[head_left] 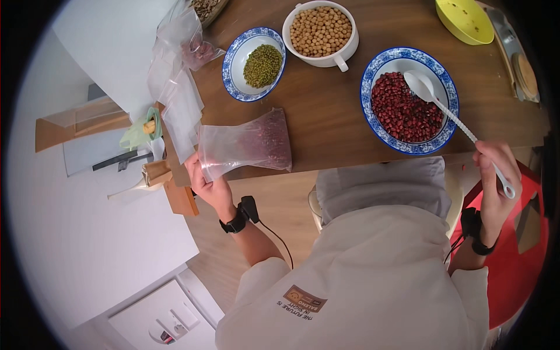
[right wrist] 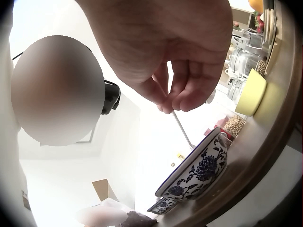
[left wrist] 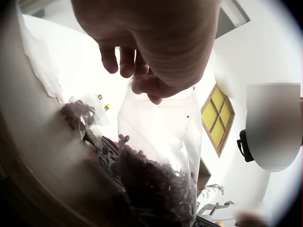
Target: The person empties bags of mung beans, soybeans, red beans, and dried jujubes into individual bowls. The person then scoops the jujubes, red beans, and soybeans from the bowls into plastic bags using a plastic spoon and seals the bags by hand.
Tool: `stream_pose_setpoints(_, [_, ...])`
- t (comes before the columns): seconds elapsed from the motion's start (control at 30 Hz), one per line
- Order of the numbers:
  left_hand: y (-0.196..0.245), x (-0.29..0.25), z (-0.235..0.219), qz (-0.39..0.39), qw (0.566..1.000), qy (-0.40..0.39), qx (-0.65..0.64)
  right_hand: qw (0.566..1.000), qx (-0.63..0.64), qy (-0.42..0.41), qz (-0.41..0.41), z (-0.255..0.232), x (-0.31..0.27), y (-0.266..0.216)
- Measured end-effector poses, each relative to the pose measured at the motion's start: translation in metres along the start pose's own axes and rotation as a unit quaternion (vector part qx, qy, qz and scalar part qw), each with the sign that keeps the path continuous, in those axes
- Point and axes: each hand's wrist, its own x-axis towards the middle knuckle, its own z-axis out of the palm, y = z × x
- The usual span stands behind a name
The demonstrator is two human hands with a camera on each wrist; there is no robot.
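My left hand pinches the top edge of a clear plastic bag at the table's near left edge. Dark red beans fill the bag's lower part, as the left wrist view shows. The right hand holds a white spoon by its twisted handle, between thumb and fingers. The spoon's head lies over red beans in a blue-and-white bowl at the table's near edge. In the right wrist view, the handle slopes from my fingertips down behind the bowl's rim.
Farther back stand a smaller patterned bowl of green beans and a white handled pot of chickpeas. A yellow bowl sits at the back right. More plastic bags lie along the left edge. A red chair is at the right.
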Motion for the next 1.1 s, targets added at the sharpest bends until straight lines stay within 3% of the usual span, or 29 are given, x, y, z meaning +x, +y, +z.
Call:
stream_pose_setpoints(0.17, [-0.005,-0.001,-0.007,-0.024,0.999,-0.032,-0.014,1.000,-0.007,-0.002,0.009,-0.001,0.001,0.001])
stream_pose_setpoints(0.33, [0.026,0.022,0.011,-0.009,0.998,-0.014,-0.062,1.000,0.007,-0.003,-0.006,-0.002,-0.001,-0.001])
stream_pose_setpoints(0.4, [0.040,0.034,0.016,0.068,0.996,-0.024,-0.055,1.000,0.016,-0.006,-0.012,-0.002,-0.002,-0.001])
stream_pose_setpoints(0.43, [0.049,0.040,0.020,0.069,0.996,-0.024,-0.056,1.000,0.019,-0.004,-0.013,-0.002,-0.002,-0.002])
stream_pose_setpoints(0.5, [0.065,0.048,0.029,0.156,0.980,-0.028,-0.123,1.000,0.018,0.000,-0.013,-0.002,-0.004,-0.003])
stream_pose_setpoints(0.6, [0.078,0.046,0.044,0.176,0.963,-0.011,-0.202,1.000,0.017,0.009,-0.011,-0.003,-0.007,-0.003])
stream_pose_setpoints(0.67, [0.089,0.053,0.052,0.222,0.964,-0.001,-0.148,1.000,0.013,0.014,0.006,-0.005,-0.008,-0.006])
stream_pose_setpoints(0.73, [0.104,0.058,0.058,0.261,0.958,-0.084,-0.080,1.000,0.005,0.016,-0.001,-0.005,-0.005,-0.009])
stream_pose_setpoints(0.93, [0.136,0.075,0.061,0.275,0.947,-0.163,-0.038,0.999,0.000,0.020,-0.047,-0.009,-0.006,-0.012])
stream_pose_setpoints(1.0, [0.146,0.082,0.069,0.339,0.912,-0.232,-0.013,0.989,0.023,-0.027,-0.142,-0.007,-0.003,-0.012])
stream_pose_setpoints(1.03, [0.153,0.086,0.074,0.340,0.912,-0.230,-0.017,0.984,0.024,-0.036,-0.172,-0.004,-0.001,-0.013])
stream_pose_setpoints(1.1, [0.167,0.087,0.089,0.410,0.869,-0.275,-0.011,0.981,0.023,-0.062,-0.181,0.002,0.002,-0.016])
